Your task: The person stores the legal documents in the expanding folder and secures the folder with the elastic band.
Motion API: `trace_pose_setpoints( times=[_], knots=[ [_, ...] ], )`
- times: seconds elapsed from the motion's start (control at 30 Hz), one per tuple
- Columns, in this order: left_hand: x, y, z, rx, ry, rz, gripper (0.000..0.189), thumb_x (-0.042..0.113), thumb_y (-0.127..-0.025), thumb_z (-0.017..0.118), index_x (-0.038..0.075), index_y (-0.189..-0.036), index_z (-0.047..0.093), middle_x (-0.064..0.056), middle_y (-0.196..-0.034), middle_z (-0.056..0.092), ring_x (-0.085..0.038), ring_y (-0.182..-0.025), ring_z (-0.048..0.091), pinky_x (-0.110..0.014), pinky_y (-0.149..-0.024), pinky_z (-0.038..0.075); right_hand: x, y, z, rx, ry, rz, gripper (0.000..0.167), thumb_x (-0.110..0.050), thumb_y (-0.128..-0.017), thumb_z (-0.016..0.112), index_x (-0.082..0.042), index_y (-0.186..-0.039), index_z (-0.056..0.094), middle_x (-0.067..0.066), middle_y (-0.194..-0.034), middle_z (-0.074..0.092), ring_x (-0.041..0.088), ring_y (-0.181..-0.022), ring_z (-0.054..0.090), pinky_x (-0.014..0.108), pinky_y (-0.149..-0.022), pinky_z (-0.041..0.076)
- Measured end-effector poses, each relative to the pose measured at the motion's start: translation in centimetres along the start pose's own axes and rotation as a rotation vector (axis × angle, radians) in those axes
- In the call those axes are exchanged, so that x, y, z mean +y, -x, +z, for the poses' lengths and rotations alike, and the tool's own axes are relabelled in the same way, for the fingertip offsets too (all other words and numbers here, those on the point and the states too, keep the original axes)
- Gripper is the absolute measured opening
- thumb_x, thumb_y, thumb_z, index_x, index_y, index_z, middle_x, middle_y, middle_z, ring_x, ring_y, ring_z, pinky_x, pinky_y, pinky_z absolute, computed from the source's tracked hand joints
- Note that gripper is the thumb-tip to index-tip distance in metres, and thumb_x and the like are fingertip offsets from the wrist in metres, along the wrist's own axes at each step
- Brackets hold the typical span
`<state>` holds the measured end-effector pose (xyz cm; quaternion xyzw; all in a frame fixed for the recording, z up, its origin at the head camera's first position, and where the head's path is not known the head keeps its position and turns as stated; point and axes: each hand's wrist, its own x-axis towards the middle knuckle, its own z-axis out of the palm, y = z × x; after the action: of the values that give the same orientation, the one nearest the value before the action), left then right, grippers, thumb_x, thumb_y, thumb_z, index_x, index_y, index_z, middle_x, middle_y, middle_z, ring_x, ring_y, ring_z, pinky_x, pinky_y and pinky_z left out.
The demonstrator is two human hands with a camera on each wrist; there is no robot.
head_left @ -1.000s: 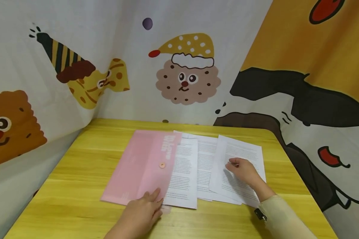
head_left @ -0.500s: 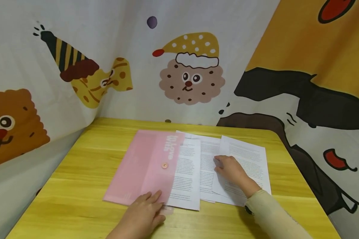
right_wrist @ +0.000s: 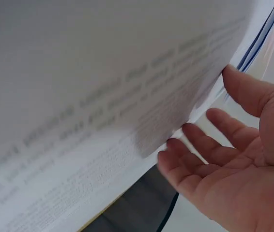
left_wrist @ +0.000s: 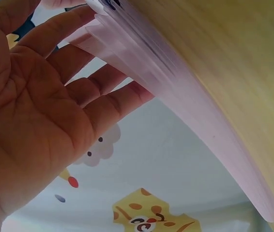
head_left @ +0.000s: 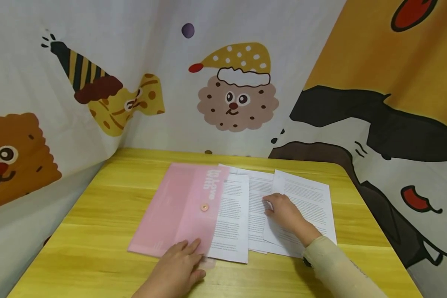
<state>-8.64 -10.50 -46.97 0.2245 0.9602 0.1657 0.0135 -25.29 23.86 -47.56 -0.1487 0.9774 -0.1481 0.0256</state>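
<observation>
Several loose printed sheets (head_left: 283,184) lie beneath the right hand (head_left: 286,213), fingers loosely bent; the left hand (head_left: 179,265) rests straight-fingered on the pink button folder (head_left: 164,209). Paper seems light, limp: pinch edges.

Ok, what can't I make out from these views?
Head: left part of the leftmost sheet, covered by the pink folder.
Head: wording of the rightmost sheet, too small to read.
Right wrist: wording of the sheet beside the right hand, blurred.
Head: black item, mostly hidden by the right sleeve.
</observation>
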Motion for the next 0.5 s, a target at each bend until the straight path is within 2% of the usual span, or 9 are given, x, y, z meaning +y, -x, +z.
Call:
trace_pose_setpoints(
  times=[0.1, 0.23, 0.5],
  knots=[
    [-0.1, 0.0, 0.0, -0.005, 0.001, -0.003, 0.043, 0.041, -0.091, 0.081, 0.009, -0.120, 0.080, -0.018, -0.146, 0.068, -0.044, -0.131, 0.064, -0.060, -0.113, 0.052, 0.4, -0.2, -0.3, -0.028, 0.026, 0.031, 0.054, -0.020, -0.097, 0.078, 0.000, -0.144, 0.062, 0.028, -0.148, 0.061, 0.050, -0.137, 0.058, 0.064, -0.117, 0.050],
    [-0.1, -0.1, 0.0, -0.004, -0.003, 0.002, 0.042, 0.041, -0.091, 0.081, 0.010, -0.120, 0.080, -0.018, -0.146, 0.068, -0.043, -0.131, 0.065, -0.060, -0.113, 0.052, 0.9, -0.5, -0.8, -0.090, 0.029, 0.088, 0.071, -0.030, -0.097, 0.079, 0.002, -0.154, 0.051, 0.031, -0.159, 0.050, 0.053, -0.149, 0.046, 0.067, -0.125, 0.039],
    [-0.1, -0.1, 0.1, -0.028, 0.008, -0.006, 0.043, 0.041, -0.091, 0.081, 0.009, -0.121, 0.080, -0.019, -0.146, 0.068, -0.044, -0.132, 0.064, -0.061, -0.114, 0.052, 2.5, -1.8, -1.4, -0.158, -0.027, 0.147, 0.095, -0.044, -0.091, 0.085, -0.001, -0.162, 0.040, 0.029, -0.169, 0.038, 0.053, -0.156, 0.033, 0.068, -0.129, 0.031]
  ],
)
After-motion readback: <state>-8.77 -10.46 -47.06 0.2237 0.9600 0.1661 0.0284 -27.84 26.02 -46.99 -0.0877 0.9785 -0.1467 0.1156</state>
